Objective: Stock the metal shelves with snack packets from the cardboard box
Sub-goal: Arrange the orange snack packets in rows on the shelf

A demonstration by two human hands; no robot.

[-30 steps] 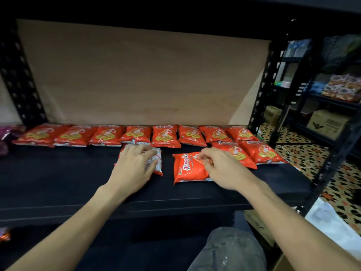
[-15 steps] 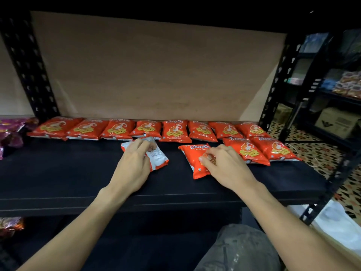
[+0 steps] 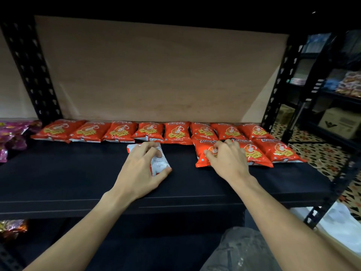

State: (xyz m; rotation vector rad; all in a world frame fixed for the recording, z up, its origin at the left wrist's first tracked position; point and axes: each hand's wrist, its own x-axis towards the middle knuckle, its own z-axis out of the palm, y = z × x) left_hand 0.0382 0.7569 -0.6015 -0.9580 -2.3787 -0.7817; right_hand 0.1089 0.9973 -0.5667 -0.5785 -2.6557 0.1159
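Note:
A black metal shelf [image 3: 78,173] carries a row of several orange snack packets [image 3: 117,131] along its back edge. A second row begins at the right with two orange packets [image 3: 279,151]. My left hand [image 3: 140,171] grips a packet lying white back up [image 3: 159,163] at the shelf's middle, fingers over it and thumb at its near end. My right hand [image 3: 228,163] holds another orange packet [image 3: 202,155] with curled fingers, upright against the left end of the second row.
Purple packets [image 3: 11,133] lie on the shelf to the left. Perforated black uprights [image 3: 31,71] frame the bay, backed by a brown board [image 3: 156,75]. More shelving with boxes [image 3: 341,122] stands at the right over a patterned floor. White plastic [image 3: 338,222] lies at lower right.
My right hand turned its orange packet from sideways to upright and slid it right against the second row. My left hand turned the white-backed packet and drew it slightly nearer.

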